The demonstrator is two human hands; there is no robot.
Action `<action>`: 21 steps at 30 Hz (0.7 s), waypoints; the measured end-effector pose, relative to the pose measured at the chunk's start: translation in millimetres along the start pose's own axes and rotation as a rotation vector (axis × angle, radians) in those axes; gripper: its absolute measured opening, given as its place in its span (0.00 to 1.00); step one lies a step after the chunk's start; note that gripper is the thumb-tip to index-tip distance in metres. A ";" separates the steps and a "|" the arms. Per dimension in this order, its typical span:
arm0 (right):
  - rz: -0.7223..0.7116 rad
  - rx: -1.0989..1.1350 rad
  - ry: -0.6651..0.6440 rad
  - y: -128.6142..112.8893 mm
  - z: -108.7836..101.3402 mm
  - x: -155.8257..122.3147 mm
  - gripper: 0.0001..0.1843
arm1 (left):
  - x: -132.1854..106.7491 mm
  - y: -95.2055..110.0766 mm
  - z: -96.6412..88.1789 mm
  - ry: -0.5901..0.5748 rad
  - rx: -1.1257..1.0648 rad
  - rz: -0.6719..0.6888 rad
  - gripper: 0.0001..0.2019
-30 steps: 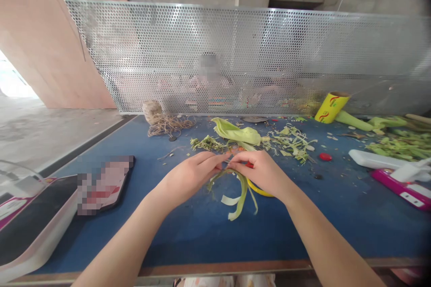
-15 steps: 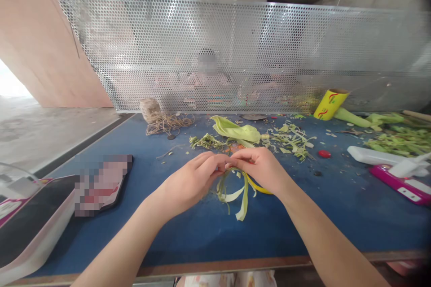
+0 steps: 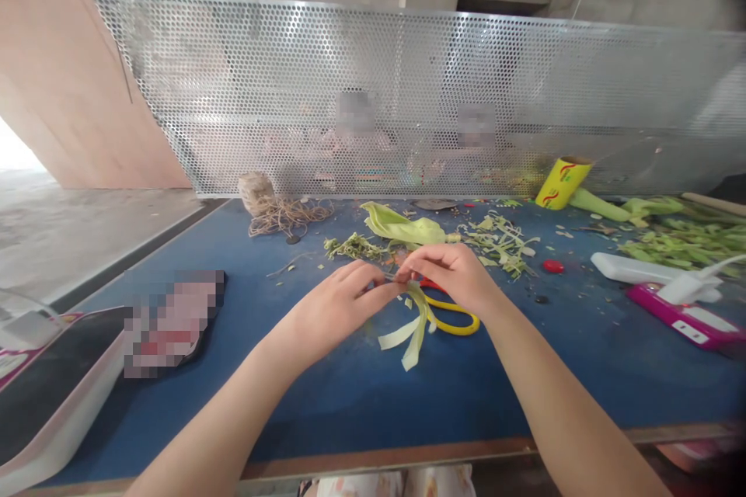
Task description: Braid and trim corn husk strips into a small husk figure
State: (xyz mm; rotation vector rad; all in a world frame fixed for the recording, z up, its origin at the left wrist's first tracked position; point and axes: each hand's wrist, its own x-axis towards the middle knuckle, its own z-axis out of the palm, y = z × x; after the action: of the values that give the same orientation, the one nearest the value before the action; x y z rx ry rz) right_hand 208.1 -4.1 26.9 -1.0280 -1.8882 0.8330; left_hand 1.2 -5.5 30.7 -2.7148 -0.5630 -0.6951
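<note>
Over the middle of the blue table, my left hand [image 3: 350, 299] and my right hand [image 3: 458, 272] meet at the fingertips, both closed in a pinch. Pale green leaf strips [image 3: 413, 338] hang down from between them; the pinched ends are hidden by the fingers. Scissors with a yellow handle loop [image 3: 460, 328] and some red lie on the table under my right hand, their blades out of sight. Just beyond the fingers rests a folded, pale green husk-like leaf [image 3: 408, 227]. Shrivelled green scraps [image 3: 353, 247] lie left of it, and curled shreds [image 3: 501, 245] to its right.
A perforated metal screen [image 3: 291, 93] stands along the back, with people behind it. On the left are a phone [image 3: 180, 318] and a twine bundle [image 3: 291, 216]. A yellow roll [image 3: 562, 182], a red piece [image 3: 553, 266] and a magenta power strip [image 3: 681, 318] are on the right.
My fingers have shifted on the leaf strips, with the left fingers straighter. Darker thin strands no longer hang beside the strips. More of the scissors' handle shows. The view has turned slightly right.
</note>
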 end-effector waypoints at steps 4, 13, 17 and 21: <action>0.108 0.065 -0.048 4.4 -1.7 2.7 0.17 | 0.8 -4.0 7.9 0.050 0.218 0.047 0.14; 0.196 -0.074 -0.257 11.8 7.0 0.8 0.19 | -1.5 -10.6 9.1 -0.061 0.310 -0.025 0.13; 0.186 0.021 -0.249 11.2 6.2 0.7 0.15 | -2.1 -14.6 8.0 0.024 0.368 -0.065 0.10; 0.162 0.054 -0.253 8.0 4.4 0.5 0.15 | -4.4 -19.2 7.9 0.105 0.364 -0.103 0.09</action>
State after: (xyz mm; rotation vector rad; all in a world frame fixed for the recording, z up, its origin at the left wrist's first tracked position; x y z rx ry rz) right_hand 206.8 -0.9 18.5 -1.0947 -1.9971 1.1489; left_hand -7.6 13.0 25.1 -2.3130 -0.7289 -0.6802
